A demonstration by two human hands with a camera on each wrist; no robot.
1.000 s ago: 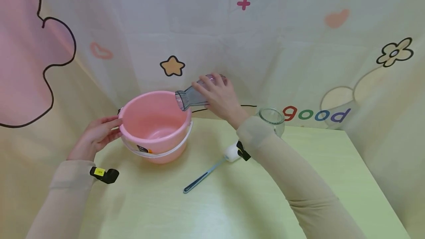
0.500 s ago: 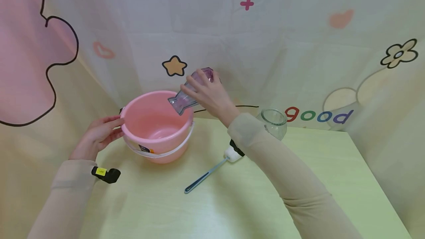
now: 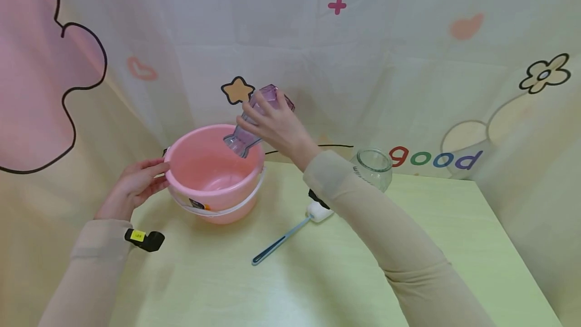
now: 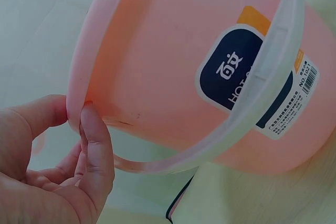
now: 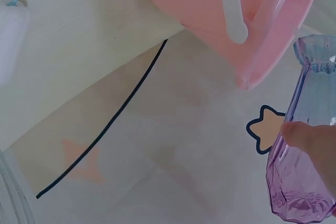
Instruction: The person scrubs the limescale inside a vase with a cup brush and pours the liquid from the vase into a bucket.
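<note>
A pink bucket (image 3: 218,201) with a white handle (image 4: 262,77) stands on the table at the left. My left hand (image 3: 138,188) pinches its left rim between thumb and fingers, as the left wrist view shows up close. In my right hand (image 3: 277,125) I grip a glass vase (image 5: 302,177), faceted, purple at the base and bluish toward the mouth. The vase is tilted steeply, its mouth pointing down over the bucket's right inner side and its base raised. Whether liquid is coming out I cannot tell.
A brush with a white sponge head (image 3: 319,212) and a blue handle (image 3: 281,240) lies on the table (image 3: 204,286) right of the bucket. Behind my right forearm stands a round clear glass jar (image 3: 379,168). A printed curtain (image 3: 363,64) hangs along the table's back edge.
My right hand has moved left and tipped the vase further, its base rising and its mouth now deeper over the bucket. The left hand keeps its hold on the rim.
</note>
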